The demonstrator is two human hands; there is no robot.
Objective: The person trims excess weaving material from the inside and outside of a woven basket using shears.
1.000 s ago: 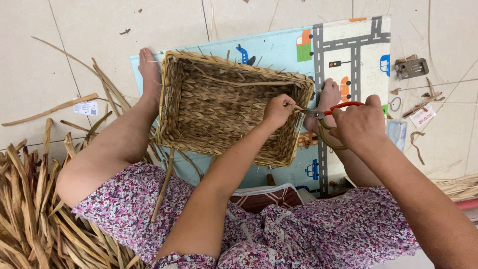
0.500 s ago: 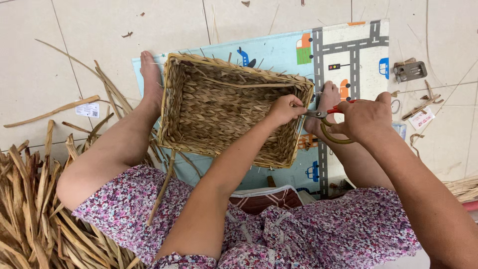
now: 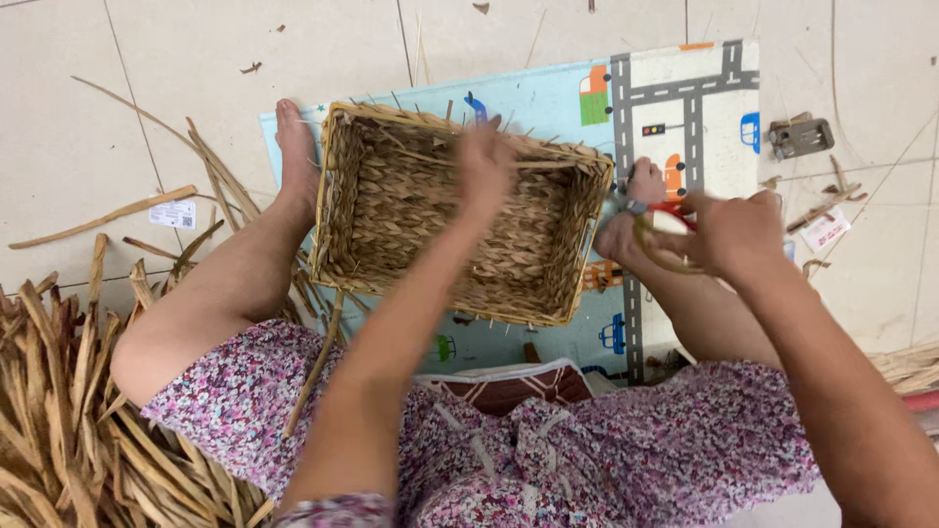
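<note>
A rectangular woven straw basket (image 3: 391, 210) lies on a play mat between my outstretched legs. My left hand (image 3: 486, 161) reaches across it to the far rim; it is blurred, so its grip is unclear. My right hand (image 3: 732, 235) hovers just right of the basket's right end, shut on a pair of scissors with a red handle (image 3: 668, 208). The blades point toward the basket corner. A tan loop hangs under that hand. My right foot (image 3: 641, 186) lies close behind the scissors.
The play mat (image 3: 548, 98) has a road and car print. A heap of dried reeds (image 3: 59, 411) lies at the lower left, with loose strands near my left foot (image 3: 293, 147). A small metal tool (image 3: 800, 137), a paper tag (image 3: 824, 232) and a label (image 3: 176, 213) lie on the tiled floor.
My left hand has left the basket's right corner next to the scissors and swung left to the far rim. The right hand with the scissors has stayed almost in place.
</note>
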